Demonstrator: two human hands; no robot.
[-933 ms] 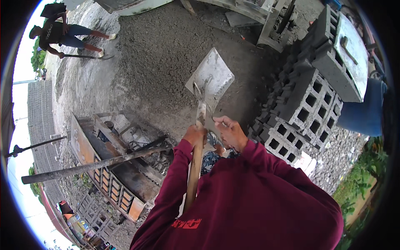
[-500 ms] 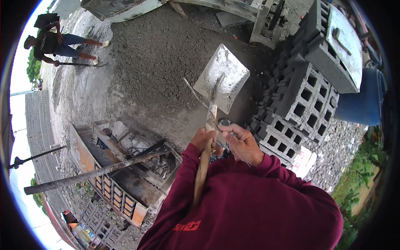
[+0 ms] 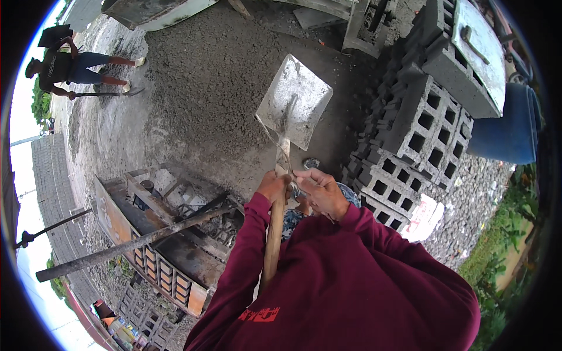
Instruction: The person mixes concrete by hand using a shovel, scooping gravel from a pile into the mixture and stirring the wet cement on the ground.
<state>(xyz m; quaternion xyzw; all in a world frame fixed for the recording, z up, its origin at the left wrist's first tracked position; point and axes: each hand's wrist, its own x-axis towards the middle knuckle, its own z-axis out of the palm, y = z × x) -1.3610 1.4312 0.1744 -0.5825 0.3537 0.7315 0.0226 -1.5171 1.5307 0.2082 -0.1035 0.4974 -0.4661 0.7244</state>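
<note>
Left hand: we have our left hand [image 3: 273,187] clenched round the wooden handle of the shovel [image 3: 291,111], just below the metal neck.
Right hand: our right hand [image 3: 319,190] sits beside it on the handle, fingers curled in a pinch; we cannot tell whether it grips the wood itself or something thin at the neck.
Shovel: its blade is raised, flat face toward us, above the heap of grey mix [image 3: 193,93]; it carries only a dried grey crust, no load.
Progress: we judge the shovelling to be between scoops. The heap lies spread wide and mostly whole, so much is left to move.
Machine: the orange block press [image 3: 146,245] stands at our lower left, its long steel lever [image 3: 134,243] slanting across it.
Blocks: stacked hollow blocks [image 3: 421,128] rise close on our right, near the blade's edge, leaving us little room to swing that way.
Barrel: a blue barrel [image 3: 503,128] stands behind the stack.
Other worker: a person in dark shirt [image 3: 61,67] bends over another shovel at the heap's far left, well apart from us.
</note>
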